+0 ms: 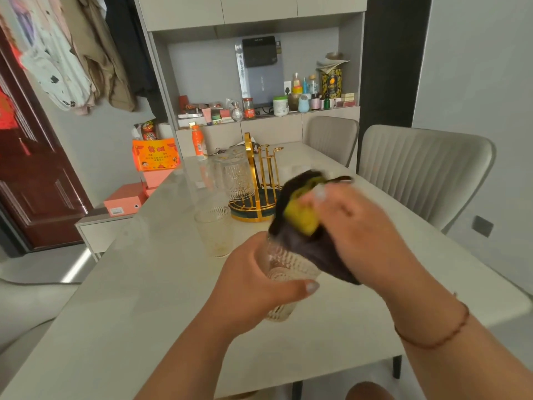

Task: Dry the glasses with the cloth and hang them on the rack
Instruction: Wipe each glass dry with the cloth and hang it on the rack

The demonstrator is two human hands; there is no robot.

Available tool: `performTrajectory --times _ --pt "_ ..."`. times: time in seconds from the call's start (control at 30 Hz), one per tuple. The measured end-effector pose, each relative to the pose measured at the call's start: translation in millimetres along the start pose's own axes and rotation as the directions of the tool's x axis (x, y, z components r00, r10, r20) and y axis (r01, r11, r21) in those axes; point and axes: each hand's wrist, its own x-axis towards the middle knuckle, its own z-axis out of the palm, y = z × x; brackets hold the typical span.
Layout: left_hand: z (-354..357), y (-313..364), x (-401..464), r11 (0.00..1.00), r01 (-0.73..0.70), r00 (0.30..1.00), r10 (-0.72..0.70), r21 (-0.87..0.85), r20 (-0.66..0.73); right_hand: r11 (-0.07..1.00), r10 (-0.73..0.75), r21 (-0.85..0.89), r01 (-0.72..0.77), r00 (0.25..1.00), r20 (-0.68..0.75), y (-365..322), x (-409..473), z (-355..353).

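left hand [253, 287] clasped round a ribbed glass [284, 274], held above the table's [129, 298] near edge to steady it. right hand [349, 223] gripping the dark-and-yellow cloth [305, 223], stuffed into the mouth for drying. gold rack [256, 180] mid-table, second glass [215, 230] beside it.

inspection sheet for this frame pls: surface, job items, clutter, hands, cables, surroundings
Surface: pale table, glossy.
Job's things: ribbed glass held above table; dark cloth with yellow patch over its mouth; second glass standing; glass jar beside gold rack.
Clutter: orange bottle at far edge.
Hands: left hand grips glass; right hand grips cloth, blurred.
Cables: nothing seen clearly.
Surroundings: two grey chairs, stocked shelf, hanging clothes.
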Motion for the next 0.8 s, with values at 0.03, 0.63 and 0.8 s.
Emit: performTrajectory --times 0.03,0.63,0.8 --pt "-1 2 1 0.999 -0.016 1.000 0.015 0.030 0.018 0.996 -0.064 -0.048 0.072 0.986 0.151 -4 -4 1" --pt "-20 19 2 0.997 -0.028 0.985 0.040 -0.074 0.169 0.951 -0.307 0.061 0.304 0.894 0.327 6 2 -38" --pt "-23 25 2 1.000 -0.021 0.966 0.027 -0.023 0.258 0.820 -0.264 -0.184 0.543 0.643 0.719 -1 5 -37"
